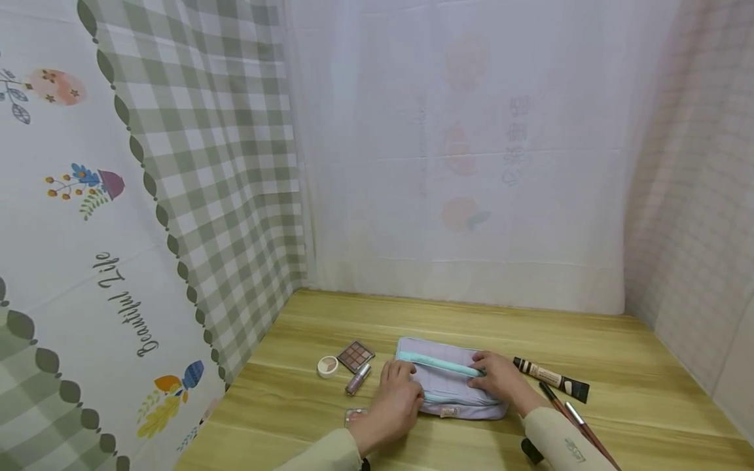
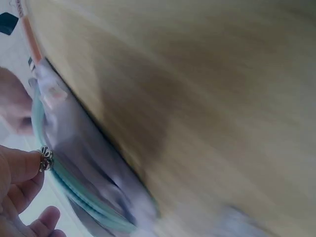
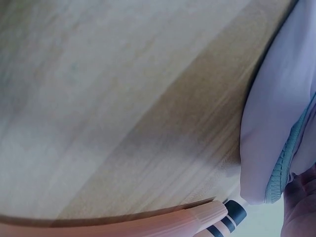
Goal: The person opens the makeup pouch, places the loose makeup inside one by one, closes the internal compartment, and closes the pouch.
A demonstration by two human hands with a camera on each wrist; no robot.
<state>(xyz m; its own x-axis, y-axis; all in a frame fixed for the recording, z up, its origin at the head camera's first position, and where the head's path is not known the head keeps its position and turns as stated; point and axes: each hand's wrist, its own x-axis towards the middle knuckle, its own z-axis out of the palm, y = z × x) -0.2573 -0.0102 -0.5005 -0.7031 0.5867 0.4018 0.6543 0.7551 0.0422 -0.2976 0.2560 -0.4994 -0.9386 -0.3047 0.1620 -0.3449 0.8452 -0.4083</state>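
Left fingers [image 2: 22,165] pinch zipper pull [image 2: 46,158]; right fingers [image 1: 484,361] grip lilac pouch [image 1: 448,382], lying between both.

Lilac pouch [image 1: 446,384], mint-trimmed, lying flat, on wood-grain table [image 1: 283,405]

Wood-grain table [image 1: 271,405]: lavender pouch [image 1: 446,384], palette [image 1: 356,356], round pot [image 1: 327,367], small vial [image 1: 358,379], beige tube [image 1: 550,377], slim sticks [image 1: 575,413].

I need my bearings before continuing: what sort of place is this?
Probably a makeshift, curtained-off tabletop workspace: checked cloth hangs at the view's left, and a pale sheet hangs behind the wood-grain table.
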